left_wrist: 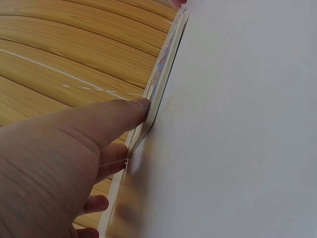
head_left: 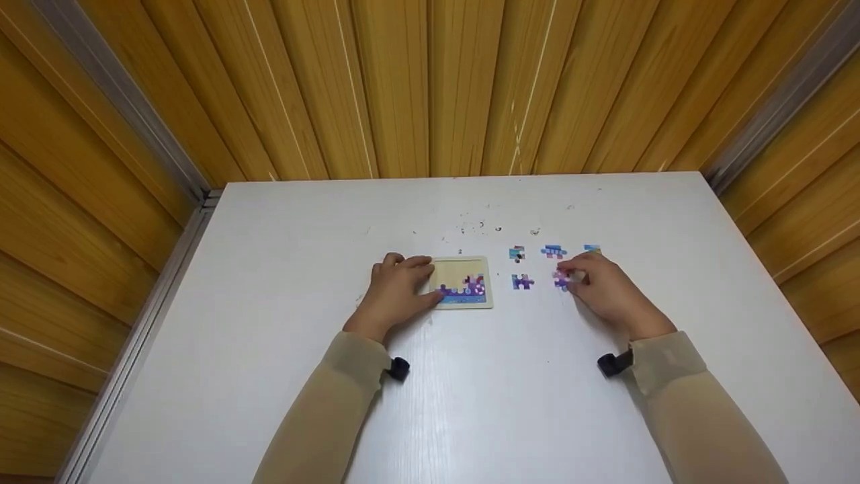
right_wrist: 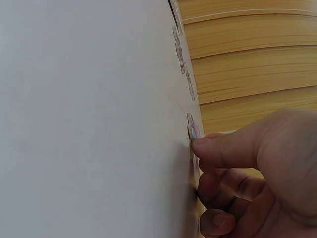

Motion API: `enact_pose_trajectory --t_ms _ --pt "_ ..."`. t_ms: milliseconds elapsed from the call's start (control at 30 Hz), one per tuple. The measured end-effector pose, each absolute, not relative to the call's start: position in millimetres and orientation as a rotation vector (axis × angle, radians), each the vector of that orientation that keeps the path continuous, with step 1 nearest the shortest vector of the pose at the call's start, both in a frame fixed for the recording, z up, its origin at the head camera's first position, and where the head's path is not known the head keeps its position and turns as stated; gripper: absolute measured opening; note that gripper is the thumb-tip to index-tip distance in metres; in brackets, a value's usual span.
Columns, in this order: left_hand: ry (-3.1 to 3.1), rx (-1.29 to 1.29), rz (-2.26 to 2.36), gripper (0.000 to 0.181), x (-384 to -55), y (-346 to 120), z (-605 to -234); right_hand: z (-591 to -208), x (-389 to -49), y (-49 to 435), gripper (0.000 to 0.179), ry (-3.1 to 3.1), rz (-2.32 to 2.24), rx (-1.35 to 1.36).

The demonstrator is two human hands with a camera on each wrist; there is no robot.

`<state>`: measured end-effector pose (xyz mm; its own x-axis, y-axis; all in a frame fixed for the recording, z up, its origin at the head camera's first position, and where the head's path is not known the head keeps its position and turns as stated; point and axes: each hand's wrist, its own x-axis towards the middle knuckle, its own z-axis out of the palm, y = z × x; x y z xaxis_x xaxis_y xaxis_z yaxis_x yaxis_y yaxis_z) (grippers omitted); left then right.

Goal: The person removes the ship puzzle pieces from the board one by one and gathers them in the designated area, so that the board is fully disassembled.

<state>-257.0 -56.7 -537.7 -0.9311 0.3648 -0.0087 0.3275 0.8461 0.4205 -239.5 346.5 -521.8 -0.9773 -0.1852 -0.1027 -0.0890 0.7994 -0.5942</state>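
Observation:
A small square wooden puzzle tray (head_left: 459, 308) lies on the table, its lower part filled with purple and blue pieces and its upper part bare wood. My left hand (head_left: 398, 290) holds the tray at its left side, with the thumb on the lower left part and fingers along the upper left edge. In the left wrist view the thumb (left_wrist: 121, 114) presses on the rim. To the right, my right hand (head_left: 607, 290) pinches a pink and purple puzzle piece (head_left: 560, 279) between thumb and forefinger. The right wrist view shows this piece (right_wrist: 192, 125) close to the tabletop, partly hidden by the fingertips.
Between tray and right hand lies a purple puzzle piece (head_left: 522, 281). Behind it are a teal piece (head_left: 517, 253), a blue piece (head_left: 554, 251) and a blue-yellow piece (head_left: 592, 249) next to the right knuckles. The white table (head_left: 470, 403) meets wood-panelled walls (head_left: 430, 87); dark marks speckle its far part.

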Motion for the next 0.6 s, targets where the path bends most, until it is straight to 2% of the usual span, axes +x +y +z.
enact_pose_trajectory --t_ms 600 --pt "2.929 0.562 0.682 0.066 -256.2 -57.7 -537.6 -503.9 -240.6 338.4 0.038 2.823 -1.004 -0.133"
